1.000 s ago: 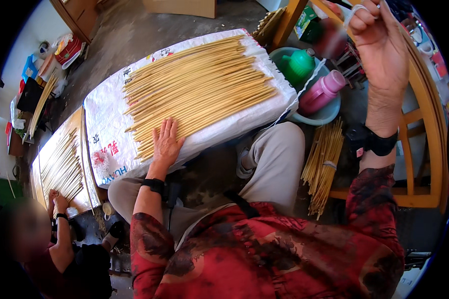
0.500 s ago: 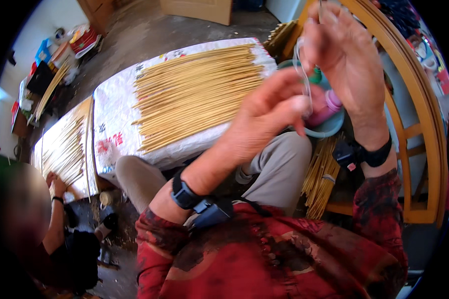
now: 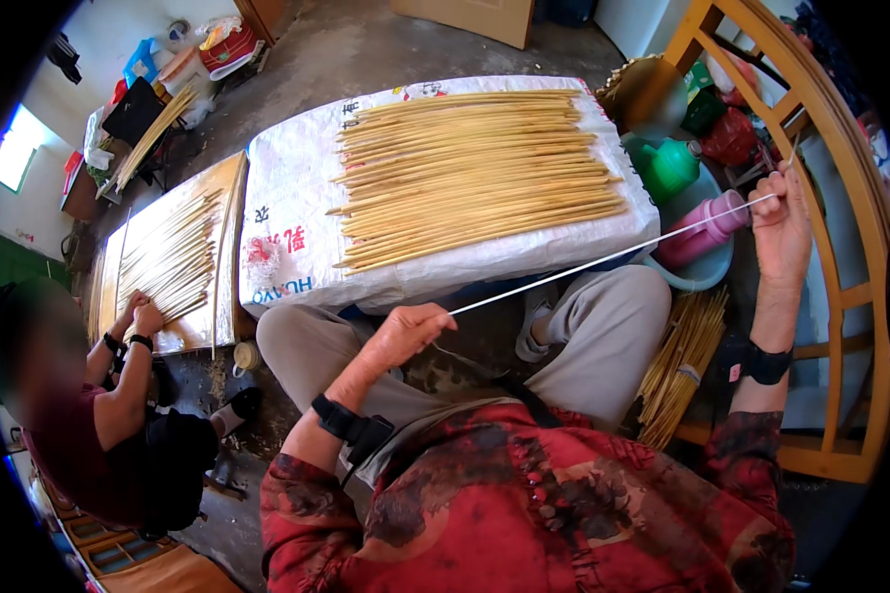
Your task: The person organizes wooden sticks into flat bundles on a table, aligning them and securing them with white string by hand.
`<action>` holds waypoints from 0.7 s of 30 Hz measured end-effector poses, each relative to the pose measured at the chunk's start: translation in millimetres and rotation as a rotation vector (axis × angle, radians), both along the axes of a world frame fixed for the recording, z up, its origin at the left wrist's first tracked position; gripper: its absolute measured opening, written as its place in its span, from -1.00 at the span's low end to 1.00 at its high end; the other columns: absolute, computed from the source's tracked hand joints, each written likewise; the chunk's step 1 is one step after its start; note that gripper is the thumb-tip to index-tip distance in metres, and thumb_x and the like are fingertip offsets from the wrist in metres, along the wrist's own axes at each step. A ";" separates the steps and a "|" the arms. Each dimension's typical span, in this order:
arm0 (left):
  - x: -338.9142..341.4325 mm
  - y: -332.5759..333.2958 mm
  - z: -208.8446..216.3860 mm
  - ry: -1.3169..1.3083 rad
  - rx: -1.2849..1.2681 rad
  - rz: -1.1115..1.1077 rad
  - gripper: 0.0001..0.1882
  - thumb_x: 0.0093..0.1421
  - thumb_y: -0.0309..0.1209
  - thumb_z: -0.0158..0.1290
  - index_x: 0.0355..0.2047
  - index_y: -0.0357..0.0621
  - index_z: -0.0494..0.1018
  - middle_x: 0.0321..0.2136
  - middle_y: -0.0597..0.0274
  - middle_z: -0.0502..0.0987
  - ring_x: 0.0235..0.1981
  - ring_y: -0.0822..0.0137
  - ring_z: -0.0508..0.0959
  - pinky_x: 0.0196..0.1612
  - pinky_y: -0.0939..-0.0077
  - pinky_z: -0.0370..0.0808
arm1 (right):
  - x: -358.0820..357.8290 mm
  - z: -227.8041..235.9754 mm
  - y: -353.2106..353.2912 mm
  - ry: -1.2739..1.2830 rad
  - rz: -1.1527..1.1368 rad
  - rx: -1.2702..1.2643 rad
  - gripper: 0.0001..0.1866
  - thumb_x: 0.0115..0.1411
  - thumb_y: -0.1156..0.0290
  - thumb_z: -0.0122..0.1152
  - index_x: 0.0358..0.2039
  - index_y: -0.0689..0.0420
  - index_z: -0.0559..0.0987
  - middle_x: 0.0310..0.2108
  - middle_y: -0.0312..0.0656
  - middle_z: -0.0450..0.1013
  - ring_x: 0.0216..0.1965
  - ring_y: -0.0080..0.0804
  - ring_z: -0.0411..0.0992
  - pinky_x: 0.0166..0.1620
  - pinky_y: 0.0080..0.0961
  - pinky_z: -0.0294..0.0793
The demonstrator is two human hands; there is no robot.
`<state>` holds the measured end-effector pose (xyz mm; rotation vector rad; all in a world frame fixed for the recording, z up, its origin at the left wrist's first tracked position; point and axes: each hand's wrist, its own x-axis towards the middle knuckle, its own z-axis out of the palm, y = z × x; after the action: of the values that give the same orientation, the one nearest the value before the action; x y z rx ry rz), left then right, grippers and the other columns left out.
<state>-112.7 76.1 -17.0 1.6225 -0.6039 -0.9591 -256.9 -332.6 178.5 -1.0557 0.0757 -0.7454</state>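
Observation:
A white string stretches taut and slanting over my lap, between my two hands. Its lower end is pinched in my closed left hand, above my knee, and a loose tail hangs below those fingers. My right hand, raised near the wooden frame at the right, is closed on the other end. A thin, needle-like piece sticks up from its fingertips. Beyond the string, a row of slim yellow sticks lies side by side on a table covered with a white woven sheet.
On the right stand a wooden lattice frame and a pale blue basin with pink and green bottles. A bundle of sticks lies beside my leg. At left, a co-worker handles sticks on another table.
My hands have moved from close together at the upper right to far apart. The left came down and leftward, the right went rightward, and the string is now pulled straight.

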 end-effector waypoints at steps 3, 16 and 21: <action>18.1 15.6 1.4 -0.029 0.057 -0.013 -0.75 0.20 -0.31 -0.15 -0.43 -0.20 0.45 -0.75 0.49 0.20 -0.70 0.67 0.19 -0.64 0.78 0.20 | 4.9 8.8 -2.7 -0.098 0.036 -0.079 -0.82 0.16 0.41 -0.04 -0.28 0.24 0.36 -0.57 -0.33 0.21 -0.55 -0.62 0.17 -0.49 -0.75 0.19; 34.4 46.8 -9.0 -0.324 0.015 0.056 -0.83 0.12 -0.45 -0.10 -0.45 -0.31 0.43 -0.59 0.29 0.38 -0.56 0.50 0.35 -0.44 0.66 0.33 | -81.3 83.2 -74.5 -0.362 -0.066 -0.185 -0.83 0.08 0.61 -0.06 -0.29 0.35 0.29 -0.50 -0.19 0.17 -0.48 -0.49 0.14 -0.33 -0.63 0.20; 41.6 39.1 10.0 -0.633 -0.117 0.111 -0.88 0.08 -0.48 -0.05 -0.44 -0.33 0.40 -0.53 0.19 0.40 -0.48 0.36 0.38 -0.36 0.59 0.33 | -57.3 86.4 -25.9 -0.252 -0.193 -0.360 -0.81 0.12 0.52 -0.03 -0.27 0.37 0.35 -0.50 -0.23 0.20 -0.48 -0.51 0.15 -0.37 -0.66 0.21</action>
<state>-71.1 115.2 -6.9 1.8292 -0.9622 -0.3051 -314.1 -358.5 264.9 -1.2979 -0.1814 -1.0893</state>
